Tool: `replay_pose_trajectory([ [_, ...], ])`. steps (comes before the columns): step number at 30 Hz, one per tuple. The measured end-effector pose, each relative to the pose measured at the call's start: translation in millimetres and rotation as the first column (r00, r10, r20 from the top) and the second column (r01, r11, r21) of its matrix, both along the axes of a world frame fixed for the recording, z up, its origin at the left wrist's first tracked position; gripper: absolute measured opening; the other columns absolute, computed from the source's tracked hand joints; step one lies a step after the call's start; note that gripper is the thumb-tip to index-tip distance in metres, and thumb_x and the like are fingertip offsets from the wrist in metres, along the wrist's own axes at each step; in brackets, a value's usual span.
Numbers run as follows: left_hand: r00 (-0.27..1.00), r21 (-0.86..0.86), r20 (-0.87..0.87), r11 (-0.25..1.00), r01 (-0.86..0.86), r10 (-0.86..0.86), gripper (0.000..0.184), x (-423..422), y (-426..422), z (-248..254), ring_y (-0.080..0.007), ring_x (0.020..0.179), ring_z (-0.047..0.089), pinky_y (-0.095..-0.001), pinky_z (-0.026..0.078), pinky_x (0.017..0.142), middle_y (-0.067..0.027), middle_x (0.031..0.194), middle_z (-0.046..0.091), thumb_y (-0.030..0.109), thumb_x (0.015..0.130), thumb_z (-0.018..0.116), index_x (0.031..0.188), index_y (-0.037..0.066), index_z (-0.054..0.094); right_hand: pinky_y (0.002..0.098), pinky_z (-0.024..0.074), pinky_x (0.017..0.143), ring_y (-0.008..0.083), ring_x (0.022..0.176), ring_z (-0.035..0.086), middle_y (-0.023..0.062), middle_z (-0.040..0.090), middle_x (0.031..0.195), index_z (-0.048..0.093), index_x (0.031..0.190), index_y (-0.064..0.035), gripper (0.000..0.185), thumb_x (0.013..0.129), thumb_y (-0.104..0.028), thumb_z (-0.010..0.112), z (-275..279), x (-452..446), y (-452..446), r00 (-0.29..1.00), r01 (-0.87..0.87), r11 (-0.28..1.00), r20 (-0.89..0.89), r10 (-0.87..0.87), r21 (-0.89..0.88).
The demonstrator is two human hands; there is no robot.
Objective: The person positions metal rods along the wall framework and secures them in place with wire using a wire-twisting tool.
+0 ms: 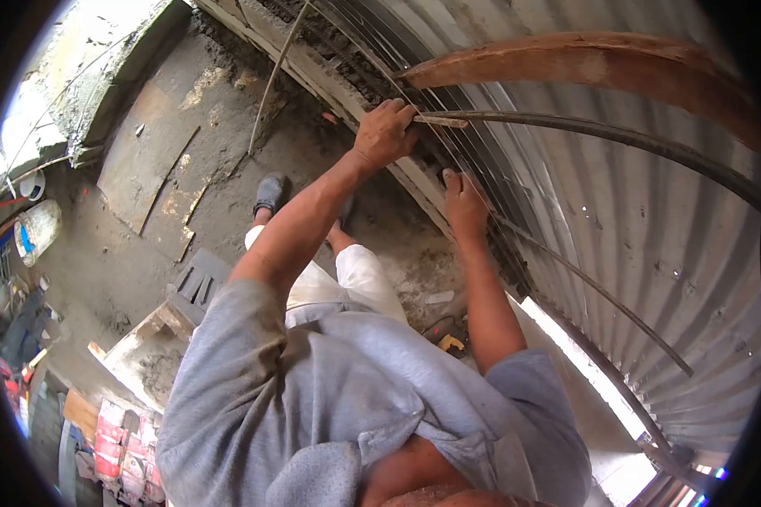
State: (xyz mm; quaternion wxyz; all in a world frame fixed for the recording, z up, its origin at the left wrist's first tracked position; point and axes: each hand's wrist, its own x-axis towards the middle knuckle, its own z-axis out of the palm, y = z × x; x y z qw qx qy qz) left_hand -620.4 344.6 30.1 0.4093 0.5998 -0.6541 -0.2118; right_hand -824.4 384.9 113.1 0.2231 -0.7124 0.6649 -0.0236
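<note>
My left hand [386, 133] is closed at the upper edge of a long concrete-crusted form [320, 83]. A short wooden strip [441, 122] and the end of a long dark rod [566, 123] lie right beside its fingers; what it grips is hidden. Lower right, my right hand [466, 203] is closed beside the same form, next to several thin metal bars [500, 190]. A small dark end shows at its thumb, but the rest of the held thing is hidden.
Corrugated metal sheeting [617, 220] rises on the right, crossed by a curved brown timber [583, 66]. Boards [148, 160] lie on the dirty floor at left. A white bucket [38, 230], a wooden-framed box [148, 359] and red-and-white bags [123, 448] stand farther left.
</note>
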Motion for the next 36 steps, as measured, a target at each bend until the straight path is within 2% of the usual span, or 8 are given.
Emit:
replay_pose_trajectory([
  [5, 0.998, -0.013, -0.066, 1.000, -0.014, 0.013, 0.036, -1, -1, 3, -0.0320, 0.091, 0.062, -0.0429, 0.052, 0.074, -0.0113, 0.093, 0.061, 0.015, 0.073, 0.077, 0.106, 0.006, 0.064, 0.0449, 0.0478, 0.064, 0.0368, 0.066, 0.060, 0.0212, 0.062, 0.073, 0.066, 0.087, -0.0005, 0.043, 0.101, -0.039, 0.053, -9, -17, -18, 0.961, -0.277, 0.955, -0.051, 0.273, -0.102],
  [10, 0.997, -0.047, -0.074, 0.999, -0.018, 0.015, 0.037, 0, 0, 0, -0.0315, 0.089, 0.061, -0.0428, 0.052, 0.074, -0.0101, 0.091, 0.058, 0.015, 0.072, 0.077, 0.105, 0.008, 0.063, 0.0380, 0.0375, 0.055, 0.0173, 0.055, 0.043, 0.0044, 0.044, 0.061, 0.050, 0.074, -0.0066, 0.053, 0.102, -0.051, 0.047, 12, -2, -24, 0.916, 0.166, 0.818, 0.221, -0.335, 0.551],
  [16, 0.998, -0.044, -0.068, 0.999, -0.018, 0.015, 0.037, -4, 2, -3, -0.0315, 0.090, 0.059, -0.0430, 0.051, 0.076, -0.0101, 0.092, 0.055, 0.014, 0.071, 0.076, 0.105, 0.009, 0.061, 0.0344, 0.0347, 0.050, 0.0130, 0.050, 0.037, 0.0007, 0.042, 0.059, 0.050, 0.071, -0.0088, 0.051, 0.102, -0.049, 0.051, -27, -9, -3, 0.659, 0.145, 0.723, 0.479, -0.580, 0.676],
  [23, 0.993, -0.026, -0.107, 0.998, -0.054, 0.051, 0.036, -7, 1, -2, -0.0342, 0.094, 0.058, -0.0453, 0.050, 0.080, -0.0132, 0.097, 0.056, 0.015, 0.074, 0.074, 0.106, 0.006, 0.059, 0.0333, 0.0373, 0.051, 0.0137, 0.051, 0.042, 0.0018, 0.046, 0.057, 0.058, 0.074, -0.0050, 0.050, 0.101, -0.047, 0.053, -4, -10, 3, 0.999, 0.021, 1.000, -0.044, -0.020, 0.011],
  [26, 0.994, -0.003, -0.107, 0.999, -0.038, 0.037, 0.035, -6, 0, -1, -0.0355, 0.095, 0.058, -0.0457, 0.049, 0.081, -0.0140, 0.098, 0.056, 0.019, 0.078, 0.074, 0.106, 0.005, 0.058, 0.0363, 0.0454, 0.058, 0.0219, 0.058, 0.054, 0.0089, 0.059, 0.067, 0.062, 0.082, -0.0001, 0.051, 0.099, -0.047, 0.052, 2, 0, 5, 0.761, 0.251, 0.738, 0.343, -0.550, 0.627],
  [31, 0.992, -0.039, -0.083, 0.994, -0.102, 0.099, 0.029, -13, -3, -2, -0.0364, 0.090, 0.058, -0.0464, 0.049, 0.077, -0.0155, 0.094, 0.057, 0.025, 0.085, 0.072, 0.101, 0.003, 0.060, 0.0313, 0.0411, 0.046, 0.0154, 0.045, 0.049, 0.0046, 0.054, 0.061, 0.060, 0.077, -0.0020, 0.044, 0.101, -0.038, 0.053, -38, -12, 18, 0.964, 0.150, 0.924, 0.260, -0.057, -0.351],
  [32, 0.992, -0.055, -0.069, 0.992, -0.114, 0.110, 0.029, -12, -4, -3, -0.0360, 0.088, 0.059, -0.0463, 0.049, 0.075, -0.0155, 0.091, 0.056, 0.026, 0.086, 0.071, 0.099, 0.003, 0.061, 0.0292, 0.0397, 0.048, 0.0118, 0.046, 0.047, 0.0030, 0.050, 0.059, 0.055, 0.071, -0.0052, 0.042, 0.102, -0.034, 0.052, -9, 7, 18, 0.652, 0.457, 0.862, 0.577, -0.492, 0.219],
  [36, 0.990, -0.048, -0.019, 0.989, -0.137, 0.137, 0.027, -21, 1, -6, -0.0351, 0.082, 0.059, -0.0457, 0.049, 0.071, -0.0150, 0.086, 0.056, 0.027, 0.087, 0.070, 0.096, 0.003, 0.061, 0.0290, 0.0373, 0.046, 0.0114, 0.045, 0.044, 0.0020, 0.047, 0.056, 0.052, 0.070, -0.0062, 0.042, 0.104, -0.031, 0.050, -19, -20, 24, 0.499, 0.180, 0.942, 0.799, -0.335, 0.282],
])
